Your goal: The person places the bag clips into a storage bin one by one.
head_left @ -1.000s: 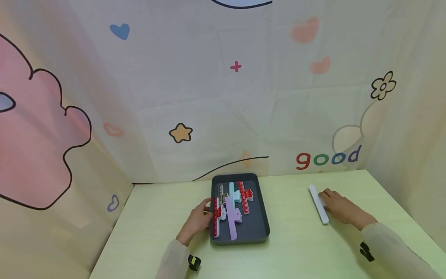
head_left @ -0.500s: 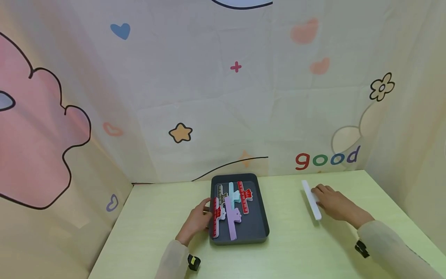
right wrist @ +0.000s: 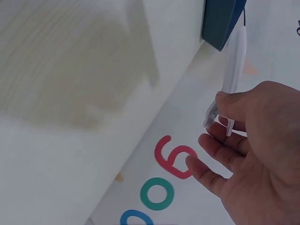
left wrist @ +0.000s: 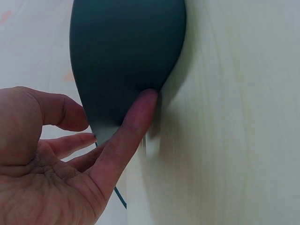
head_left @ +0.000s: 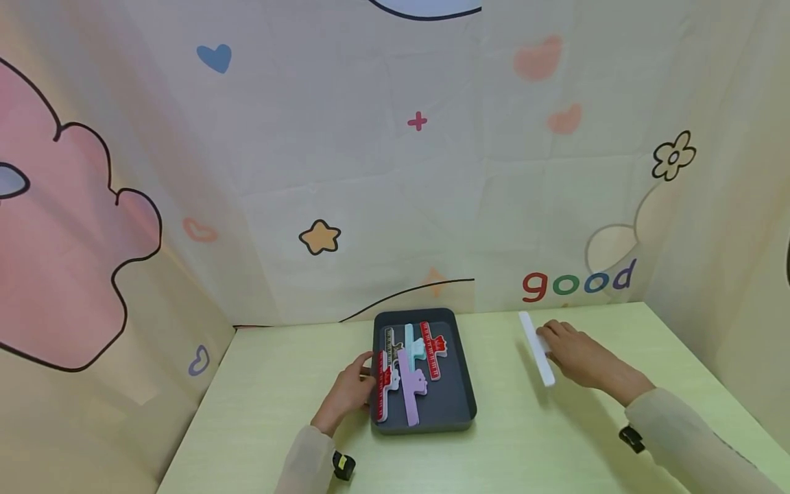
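Observation:
My right hand (head_left: 579, 353) pinches a long white clip (head_left: 537, 348) by its tab, above the table right of the tray. In the right wrist view, thumb and forefinger hold the tab of the clip (right wrist: 236, 58); the other fingers are loosely bent. A dark grey tray (head_left: 453, 405) stands in the middle, with my left hand (head_left: 350, 391) gripping its left side. The left wrist view has fingers on the tray's outer wall (left wrist: 126, 47), one at its bottom edge and another at the rim. Inside lie a purple clip (head_left: 407, 387), a light-blue clip (head_left: 410, 343) and several ruler-marked ones.
The pale table (head_left: 278, 405) has side surface left and right of the tray. Behind it hangs a printed cloth (head_left: 370, 171), close to the tray's far end. A dark band device (head_left: 343, 466) sits on the left wrist, another (head_left: 631, 439) on the right.
My right hand has lifted the white clip off the table and moved it left, nearer the tray. The left hand and the tray have stayed in place.

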A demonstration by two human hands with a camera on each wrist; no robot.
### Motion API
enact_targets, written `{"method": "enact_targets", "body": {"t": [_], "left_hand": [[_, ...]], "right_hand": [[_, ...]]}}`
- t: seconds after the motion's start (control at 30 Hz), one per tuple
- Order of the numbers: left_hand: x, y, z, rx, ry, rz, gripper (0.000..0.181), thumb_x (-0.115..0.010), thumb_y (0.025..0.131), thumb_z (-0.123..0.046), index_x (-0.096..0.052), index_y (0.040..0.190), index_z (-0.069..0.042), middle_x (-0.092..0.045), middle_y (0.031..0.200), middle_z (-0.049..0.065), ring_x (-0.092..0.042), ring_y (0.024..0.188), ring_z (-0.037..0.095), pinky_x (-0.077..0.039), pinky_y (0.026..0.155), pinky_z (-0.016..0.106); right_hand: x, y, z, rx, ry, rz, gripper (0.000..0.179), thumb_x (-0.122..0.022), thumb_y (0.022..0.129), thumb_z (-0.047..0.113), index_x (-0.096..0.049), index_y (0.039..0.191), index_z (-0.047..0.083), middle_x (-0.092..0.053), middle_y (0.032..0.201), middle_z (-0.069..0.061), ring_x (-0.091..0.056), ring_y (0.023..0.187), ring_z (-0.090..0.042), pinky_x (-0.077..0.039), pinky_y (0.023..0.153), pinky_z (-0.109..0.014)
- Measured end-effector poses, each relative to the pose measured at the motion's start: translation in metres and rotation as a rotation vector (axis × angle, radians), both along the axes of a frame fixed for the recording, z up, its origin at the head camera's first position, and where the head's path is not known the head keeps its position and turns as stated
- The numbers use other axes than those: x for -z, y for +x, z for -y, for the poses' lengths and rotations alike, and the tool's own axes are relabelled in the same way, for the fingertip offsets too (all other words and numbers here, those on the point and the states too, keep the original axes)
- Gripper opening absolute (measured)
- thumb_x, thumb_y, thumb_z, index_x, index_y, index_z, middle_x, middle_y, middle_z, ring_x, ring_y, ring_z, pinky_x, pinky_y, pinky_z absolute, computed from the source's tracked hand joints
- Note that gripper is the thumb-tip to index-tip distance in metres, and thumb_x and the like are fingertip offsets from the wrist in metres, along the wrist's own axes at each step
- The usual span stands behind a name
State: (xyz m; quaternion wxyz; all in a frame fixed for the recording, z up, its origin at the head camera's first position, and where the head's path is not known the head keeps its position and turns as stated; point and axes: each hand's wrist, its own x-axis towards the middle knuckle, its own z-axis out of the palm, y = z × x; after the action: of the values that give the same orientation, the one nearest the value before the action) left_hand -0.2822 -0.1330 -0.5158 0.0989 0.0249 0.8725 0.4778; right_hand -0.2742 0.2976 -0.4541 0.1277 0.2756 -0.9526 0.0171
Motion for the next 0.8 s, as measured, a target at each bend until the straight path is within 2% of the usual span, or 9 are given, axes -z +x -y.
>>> {"method": "enact_targets", "body": {"t": [0.17, 0.5, 0.8], "left_hand": [[0.000, 0.000, 0.000, -0.006, 0.003, -0.003, 0.058, -0.050, 0.096, -0.013, -0.034, 0.152, -0.011, -0.054, 0.135, 0.026, -0.064, 0.101, 0.032, -0.062, 0.060, 0.036], [0.002, 0.001, 0.000, 0.000, 0.002, -0.007, 0.058, -0.049, 0.097, -0.013, -0.033, 0.153, -0.009, -0.054, 0.134, 0.027, -0.064, 0.102, 0.032, -0.062, 0.061, 0.037], [-0.001, 0.002, -0.001, 0.002, 0.000, -0.009, 0.058, -0.049, 0.097, -0.012, -0.033, 0.153, -0.009, -0.054, 0.133, 0.027, -0.063, 0.100, 0.031, -0.062, 0.060, 0.036]], "right_hand": [[-0.006, 0.000, 0.008, -0.038, -0.018, -0.034, 0.037, -0.069, 0.087, 0.005, -0.054, 0.119, -0.008, -0.057, 0.110, -0.017, -0.056, 0.101, -0.033, -0.053, 0.089, -0.049], [-0.017, 0.002, 0.024, -0.049, -0.004, -0.034, 0.040, -0.071, 0.087, 0.007, -0.054, 0.120, -0.008, -0.058, 0.110, -0.017, -0.056, 0.101, -0.031, -0.053, 0.091, -0.048], [-0.024, 0.001, 0.040, -0.001, -0.014, 0.023, 0.046, -0.073, 0.086, 0.011, -0.054, 0.126, -0.004, -0.058, 0.118, -0.017, -0.056, 0.107, -0.033, -0.053, 0.095, -0.051]]}}
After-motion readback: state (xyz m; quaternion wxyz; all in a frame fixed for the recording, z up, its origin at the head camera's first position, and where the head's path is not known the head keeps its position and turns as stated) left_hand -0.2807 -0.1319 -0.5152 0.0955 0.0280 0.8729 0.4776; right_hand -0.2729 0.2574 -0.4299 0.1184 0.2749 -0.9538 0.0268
